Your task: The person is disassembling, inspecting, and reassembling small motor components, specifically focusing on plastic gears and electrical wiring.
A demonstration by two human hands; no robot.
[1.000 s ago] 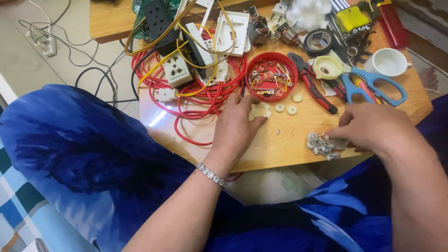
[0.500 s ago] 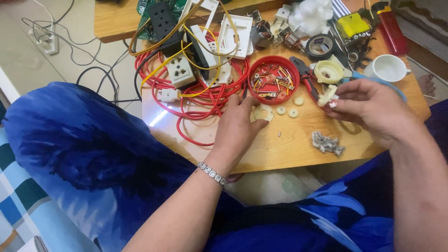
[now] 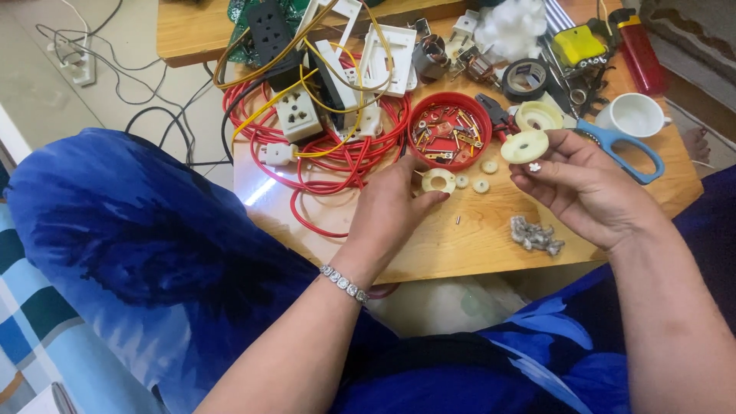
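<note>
Two hands: right [image 3: 583, 188] palm-up, pinching a cream disc [image 3: 524, 146]; left [image 3: 395, 207] loosely open over a ring [image 3: 438, 181].

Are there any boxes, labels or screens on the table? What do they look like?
No screens or boxes show.
Red cylinder: far right corner of the table, lying down, with a yellow band at its top end.
Yellow device: beside the cylinder, blocky; any label is too small to tell.
Black tape roll: back middle, round, pale inner ring.
</note>
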